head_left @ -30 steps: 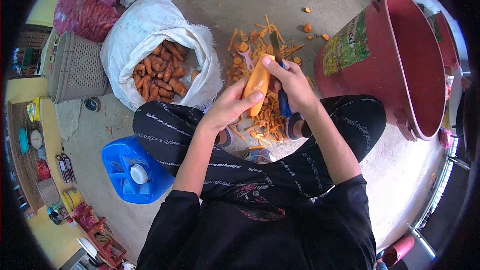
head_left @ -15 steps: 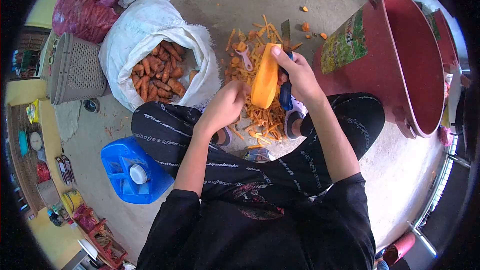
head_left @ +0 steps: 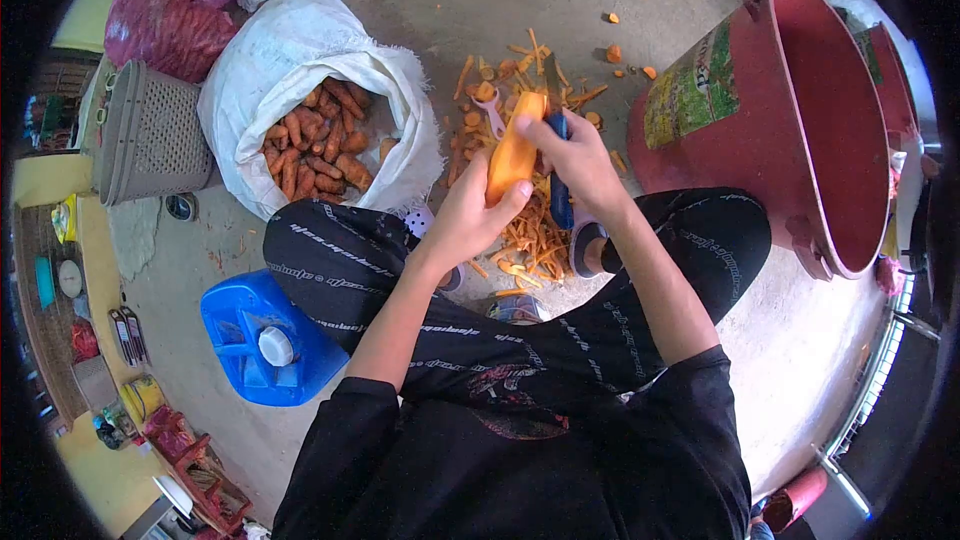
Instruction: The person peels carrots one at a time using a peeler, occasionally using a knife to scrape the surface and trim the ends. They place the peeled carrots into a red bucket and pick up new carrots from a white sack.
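My left hand [head_left: 468, 218] is closed round the lower end of a thick peeled carrot [head_left: 513, 162], its thumb across the front. My right hand [head_left: 585, 168] grips the blue handle of a knife [head_left: 561, 185], and its thumb touches the carrot's upper part. The knife's blade [head_left: 552, 80] points away from me, beside the carrot's top end. Below both hands, a heap of carrot peelings [head_left: 535, 240] covers the floor between my feet. A pale pink peeler [head_left: 493, 118] rests on the heap, left of the carrot.
A white sack [head_left: 300, 50] of unpeeled carrots [head_left: 325, 145] stands at left, beside a grey perforated basket [head_left: 160, 135] and red net sacks [head_left: 170, 25]. A blue jerrycan [head_left: 240, 340] is by my left knee. A large red tub [head_left: 740, 130] stands at right. Carrot bits [head_left: 613, 53] lie farther out.
My left hand has moved from beside the carrot to grip its lower end. The carrot has shifted slightly left, and the knife now points more upright beside it.
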Available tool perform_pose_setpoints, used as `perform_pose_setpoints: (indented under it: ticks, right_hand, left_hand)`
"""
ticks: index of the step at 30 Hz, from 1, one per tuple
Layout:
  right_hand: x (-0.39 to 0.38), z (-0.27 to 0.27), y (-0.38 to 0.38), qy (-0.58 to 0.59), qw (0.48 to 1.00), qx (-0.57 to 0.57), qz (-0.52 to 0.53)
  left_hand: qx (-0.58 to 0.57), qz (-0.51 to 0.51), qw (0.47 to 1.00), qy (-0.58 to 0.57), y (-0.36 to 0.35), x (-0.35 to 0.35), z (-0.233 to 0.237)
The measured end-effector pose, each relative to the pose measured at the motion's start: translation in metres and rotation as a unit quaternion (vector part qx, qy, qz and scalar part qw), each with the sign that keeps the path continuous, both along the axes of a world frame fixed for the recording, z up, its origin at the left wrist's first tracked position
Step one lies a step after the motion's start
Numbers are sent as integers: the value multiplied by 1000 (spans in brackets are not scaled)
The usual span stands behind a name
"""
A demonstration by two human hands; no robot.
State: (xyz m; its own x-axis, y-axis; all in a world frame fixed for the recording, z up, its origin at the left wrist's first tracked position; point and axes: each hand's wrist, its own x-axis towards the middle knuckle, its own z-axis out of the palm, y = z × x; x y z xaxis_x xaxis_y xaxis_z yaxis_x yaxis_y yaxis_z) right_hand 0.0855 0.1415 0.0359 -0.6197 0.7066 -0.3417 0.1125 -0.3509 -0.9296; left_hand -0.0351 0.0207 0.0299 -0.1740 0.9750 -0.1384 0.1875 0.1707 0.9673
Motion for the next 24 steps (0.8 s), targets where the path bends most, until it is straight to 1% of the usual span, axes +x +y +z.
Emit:
perform_pose_setpoints:
  ticks: [2,4,9,12,15,18,22,24]
  right_hand:
    - [0,2,-2,-24,998,59,25]
    - [1,6,0,-38,997,57,40]
    - [2,7,-2,-31,996,75,49]
    - [-1,-1,-3,-9,993,114,29]
    - [2,9,-2,-17,996,73,43]
    - [2,7,-3,17,997,62,45]
    - [5,10,0,-3,995,70,69]
    - [5,10,1,-7,993,80,85]
  left_hand:
    - [15,10,1000,13,0,1,-3]
    - [30,15,999,24,0,3,2]
    - [7,5,1000,-15,-2,0,-1]
    - [7,10,999,-35,-1,-1,-2]
    - [2,12,999,-36,-1,-1,-4]
    - [-8,8,999,-47,-2,-2,-6]
    - [-9,-3,999,-41,-2,-3,-3]
    - [1,-2,996,-87,-2,-3,-6]
